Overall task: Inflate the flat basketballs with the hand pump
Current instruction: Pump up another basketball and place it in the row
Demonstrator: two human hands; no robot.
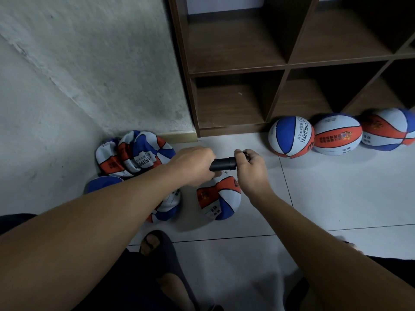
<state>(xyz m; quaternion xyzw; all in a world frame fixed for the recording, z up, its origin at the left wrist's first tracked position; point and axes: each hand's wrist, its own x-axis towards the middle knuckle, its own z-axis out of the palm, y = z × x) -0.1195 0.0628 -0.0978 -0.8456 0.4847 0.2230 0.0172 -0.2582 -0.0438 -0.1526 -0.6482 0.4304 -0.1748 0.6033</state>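
Sandalled foot [157, 245] planted, half-flat basketball [219, 198] on the floor just ahead; above it the left hand [195, 164] wraps the hand pump [223, 164] barrel, right hand [249, 169] fingers curled round the handle. Stroke straight, barrel steady. Three inflated balls [336, 135] wait by the shelf [285, 66].

"CHILDREN" on inflated basketball [291, 136] by shelf; partial "HILDRE" on flat basketball [143, 153] near wall.

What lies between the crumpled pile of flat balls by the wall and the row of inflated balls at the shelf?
In the head view: both hands, left and right, gripping the black pump above floor tiles.
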